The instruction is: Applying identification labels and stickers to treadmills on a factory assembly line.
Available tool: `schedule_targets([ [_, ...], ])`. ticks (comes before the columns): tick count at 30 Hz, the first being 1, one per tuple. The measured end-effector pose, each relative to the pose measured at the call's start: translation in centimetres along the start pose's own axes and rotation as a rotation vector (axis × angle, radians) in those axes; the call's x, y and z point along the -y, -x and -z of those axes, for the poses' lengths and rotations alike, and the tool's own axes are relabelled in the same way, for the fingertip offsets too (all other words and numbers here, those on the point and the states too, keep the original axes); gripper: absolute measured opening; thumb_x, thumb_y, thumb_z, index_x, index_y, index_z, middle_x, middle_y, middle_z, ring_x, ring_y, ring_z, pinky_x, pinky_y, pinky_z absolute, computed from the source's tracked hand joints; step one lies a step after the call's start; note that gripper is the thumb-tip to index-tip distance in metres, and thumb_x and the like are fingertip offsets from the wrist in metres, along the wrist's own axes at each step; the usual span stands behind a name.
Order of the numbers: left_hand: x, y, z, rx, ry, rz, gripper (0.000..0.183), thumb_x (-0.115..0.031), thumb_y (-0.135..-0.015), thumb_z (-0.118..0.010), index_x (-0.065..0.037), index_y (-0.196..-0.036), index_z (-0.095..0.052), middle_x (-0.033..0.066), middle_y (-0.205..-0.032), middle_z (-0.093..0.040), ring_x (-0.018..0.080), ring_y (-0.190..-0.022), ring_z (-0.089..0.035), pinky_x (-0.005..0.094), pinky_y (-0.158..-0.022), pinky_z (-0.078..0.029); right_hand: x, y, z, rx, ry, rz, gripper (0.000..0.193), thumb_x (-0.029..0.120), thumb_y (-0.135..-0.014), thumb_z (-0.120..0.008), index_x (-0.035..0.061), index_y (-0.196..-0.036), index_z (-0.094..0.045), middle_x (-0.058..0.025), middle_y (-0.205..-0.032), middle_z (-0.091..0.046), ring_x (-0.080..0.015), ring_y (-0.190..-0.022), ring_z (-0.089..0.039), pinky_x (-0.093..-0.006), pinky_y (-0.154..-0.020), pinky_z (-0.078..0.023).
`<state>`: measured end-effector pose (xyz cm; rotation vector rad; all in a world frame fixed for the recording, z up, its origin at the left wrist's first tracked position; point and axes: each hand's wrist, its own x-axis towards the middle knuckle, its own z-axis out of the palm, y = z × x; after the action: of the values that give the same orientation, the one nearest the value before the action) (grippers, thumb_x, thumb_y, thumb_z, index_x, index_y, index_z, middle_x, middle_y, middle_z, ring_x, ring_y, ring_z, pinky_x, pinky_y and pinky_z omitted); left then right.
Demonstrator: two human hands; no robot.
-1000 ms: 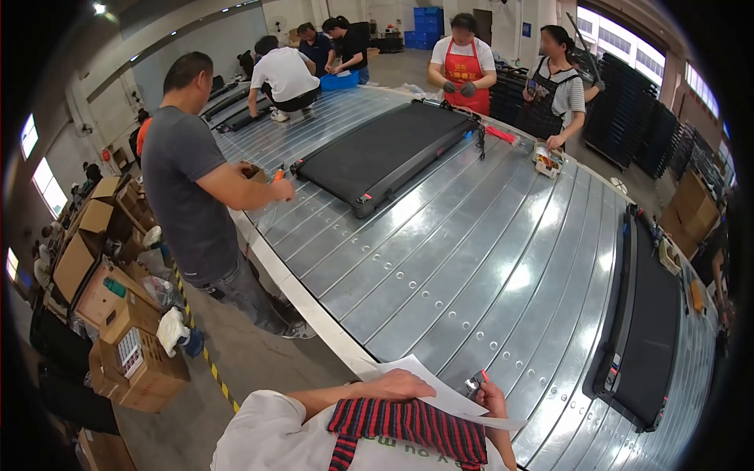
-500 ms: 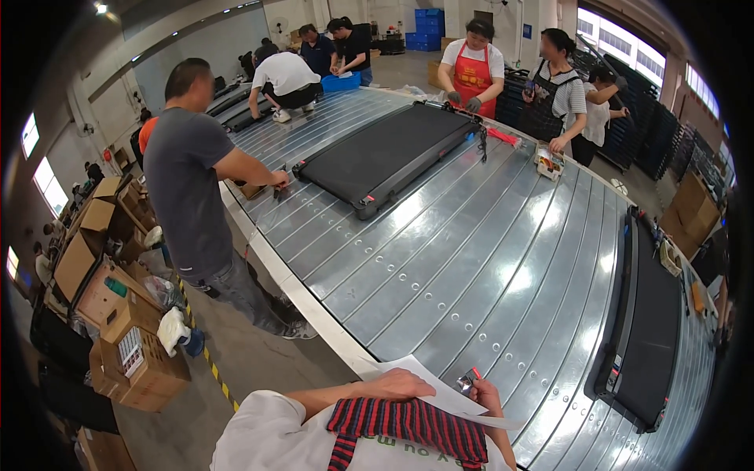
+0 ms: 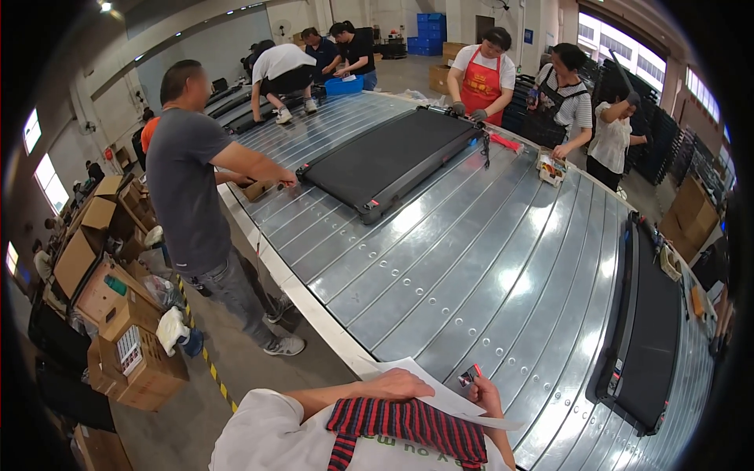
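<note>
At the near edge of the metal table, my left hand rests over a white sheet of paper, its bent fingers gripping it. The sheet extends to the right below my right hand. That hand is closed, pinching a small red, black and silvery piece, which looks like a label, between thumb and fingers. My fingertips are partly hidden. A striped red and black apron bunches below the hands.
A black flat panel frame lies toward the far side, another at the right. A person in grey stands at the left edge. Others stand across the table, by a parts box. Cartons crowd the left floor.
The person in grey has shifted an arm and foot. The person in the red apron leans over the far panel. My hands hold nearly the same place; the small piece has turned slightly.
</note>
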<state>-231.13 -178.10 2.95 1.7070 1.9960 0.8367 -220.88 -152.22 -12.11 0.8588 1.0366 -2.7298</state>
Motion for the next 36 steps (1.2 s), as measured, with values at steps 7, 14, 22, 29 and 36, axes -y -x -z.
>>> schedule_targets([
  [7, 0.9, 1.4, 0.5, -0.099, 0.096, -0.105, 0.026, -0.010, -0.076, -0.045, -0.008, -0.101, -0.052, 0.0147, -0.090, -0.058, 0.0326, -0.085, -0.055, 0.0397, -0.070, -0.044, -0.3, 0.2, -2.1, -0.014, 0.137, 0.062, 0.018, 0.016, -0.079, -0.054, 0.0113, -0.064, -0.044, 0.0012, -0.050, -0.044, -0.0091, -0.042, -0.039, -0.0213, -0.039, -0.031],
  [14, 1.6, 4.5, 1.3, -0.088, 0.102, -0.081, 0.026, -0.011, -0.077, -0.046, -0.009, -0.102, -0.052, 0.0131, -0.093, -0.059, 0.0313, -0.088, -0.055, 0.0388, -0.071, -0.044, -2.3, 1.6, -3.3, -0.102, -0.012, 0.082, 0.014, 0.011, -0.078, -0.054, 0.0088, -0.066, -0.047, 0.0000, -0.050, -0.046, -0.0083, -0.039, -0.041, -0.0207, -0.036, -0.032],
  [22, 1.7, 10.0, 1.8, -0.090, 0.165, -0.013, 0.027, -0.016, -0.078, -0.044, -0.012, -0.103, -0.053, 0.0106, -0.095, -0.059, 0.0294, -0.089, -0.056, 0.0366, -0.072, -0.045, -5.3, 1.3, -7.3, -0.017, -0.051, 0.019, 0.016, 0.018, -0.079, -0.056, 0.0117, -0.067, -0.049, 0.0015, -0.050, -0.050, -0.0094, -0.039, -0.045, -0.0212, -0.036, -0.034],
  [29, 2.3, 14.2, 0.3, -0.105, 0.130, -0.028, 0.028, -0.016, -0.078, -0.043, -0.012, -0.104, -0.052, 0.0117, -0.095, -0.059, 0.0293, -0.087, -0.056, 0.0374, -0.070, -0.045, -8.3, 2.5, -9.5, -0.081, -0.015, 0.006, 0.015, 0.017, -0.079, -0.056, 0.0114, -0.067, -0.050, 0.0007, -0.050, -0.051, -0.0105, -0.039, -0.045, -0.0213, -0.037, -0.034],
  [36, 2.8, 16.8, -1.6, -0.080, 0.197, -0.065, 0.027, -0.019, -0.078, -0.043, -0.010, -0.102, -0.052, 0.0131, -0.088, -0.058, 0.0304, -0.083, -0.056, 0.0375, -0.069, -0.045, -11.2, 4.1, -10.0, -0.117, 0.027, 0.006, 0.014, 0.018, -0.077, -0.057, 0.0105, -0.067, -0.050, -0.0008, -0.049, -0.049, -0.0112, -0.041, -0.045, -0.0219, -0.036, -0.034],
])
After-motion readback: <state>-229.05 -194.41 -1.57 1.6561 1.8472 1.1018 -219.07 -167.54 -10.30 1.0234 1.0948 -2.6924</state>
